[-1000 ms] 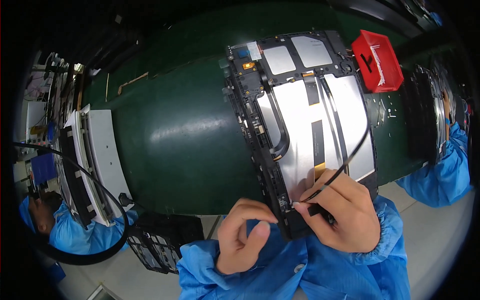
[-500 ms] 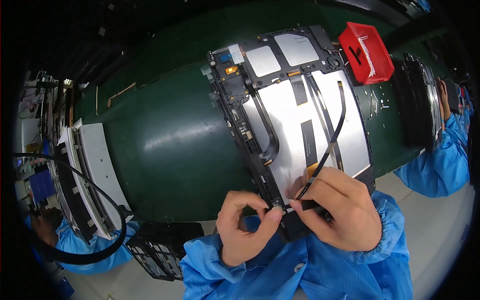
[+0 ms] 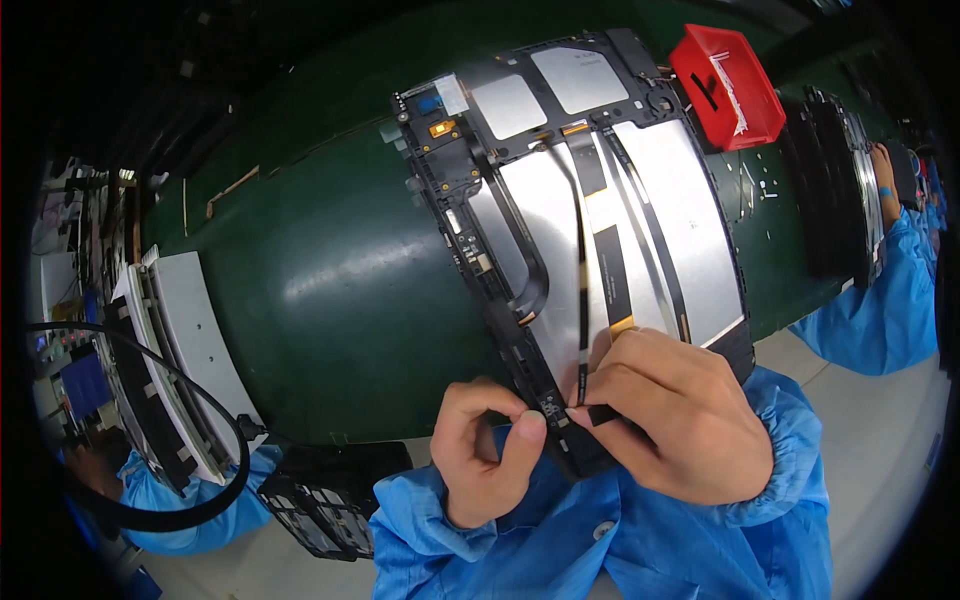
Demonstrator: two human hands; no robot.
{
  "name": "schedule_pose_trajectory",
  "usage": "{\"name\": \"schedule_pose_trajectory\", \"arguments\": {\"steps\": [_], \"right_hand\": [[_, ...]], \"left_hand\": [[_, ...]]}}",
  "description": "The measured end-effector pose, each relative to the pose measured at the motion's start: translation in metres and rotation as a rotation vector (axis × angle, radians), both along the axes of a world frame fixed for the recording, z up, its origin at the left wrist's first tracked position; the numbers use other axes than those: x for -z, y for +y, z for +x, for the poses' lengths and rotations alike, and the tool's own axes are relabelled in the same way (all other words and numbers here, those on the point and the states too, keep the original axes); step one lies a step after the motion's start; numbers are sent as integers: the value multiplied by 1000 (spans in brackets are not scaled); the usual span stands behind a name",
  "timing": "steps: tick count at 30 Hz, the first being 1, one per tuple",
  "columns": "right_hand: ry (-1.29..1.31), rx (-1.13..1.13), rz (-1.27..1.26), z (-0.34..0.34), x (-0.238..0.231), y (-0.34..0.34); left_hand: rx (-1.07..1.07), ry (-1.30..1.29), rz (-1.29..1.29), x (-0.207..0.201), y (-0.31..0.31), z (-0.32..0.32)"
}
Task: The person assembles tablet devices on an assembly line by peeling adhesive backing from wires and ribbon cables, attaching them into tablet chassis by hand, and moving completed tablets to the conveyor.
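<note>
An opened tablet lies slanted in front of me, its silver battery plates, black frame and ribbon cables exposed. My left hand is closed, thumb and forefinger pinching the frame's edge near the tablet's lower left corner. Just beside it, my right hand grips the near end of a loose black flex cable at the small connectors on that edge. The cable's free end stretches away over the silver plates. Fingers hide the exact contact at the connector. A wider black ribbon lies flat on the plates.
A red bin stands beyond the tablet's far right corner, with small white scraps near it. Stacked dark panels are at the right, white panels at the left. A black cable loops at lower left. Blue-sleeved co-workers sit on both sides.
The flex cable's far end has swung left across the plates. The tablet has shifted slightly left and away. My right hand stays on the cable; its fingertips moved a little left.
</note>
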State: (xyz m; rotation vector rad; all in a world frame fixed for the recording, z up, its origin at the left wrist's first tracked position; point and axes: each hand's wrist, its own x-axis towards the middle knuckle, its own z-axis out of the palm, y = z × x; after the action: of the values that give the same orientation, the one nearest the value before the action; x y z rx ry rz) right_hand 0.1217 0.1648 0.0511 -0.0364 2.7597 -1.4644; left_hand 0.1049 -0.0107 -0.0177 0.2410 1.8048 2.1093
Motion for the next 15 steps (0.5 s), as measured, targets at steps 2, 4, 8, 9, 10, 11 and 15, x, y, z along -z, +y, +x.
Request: {"name": "schedule_pose_trajectory", "arguments": {"steps": [2,4,8,9,10,11,15], "right_hand": [[9,-3,20,1,-1,-1],[23,-17,35,2,1,-2],[17,-27,31,4,3,-2],[19,-45,34,4,3,-1],[22,-46,33,4,2,1],[20,-92,23,4,-1,4],[67,-166,-134,7,-2,-3]], "left_hand": [[2,45,-25,-4,2,-2],[-6,97,-57,-6,3,-4],[74,166,-235,-16,-1,-13],[110,151,-257,-18,-2,-16],[108,153,-259,-18,-4,-19],[140,84,-213,-18,-6,-22],[168,50,-140,-13,-8,-18]]}}
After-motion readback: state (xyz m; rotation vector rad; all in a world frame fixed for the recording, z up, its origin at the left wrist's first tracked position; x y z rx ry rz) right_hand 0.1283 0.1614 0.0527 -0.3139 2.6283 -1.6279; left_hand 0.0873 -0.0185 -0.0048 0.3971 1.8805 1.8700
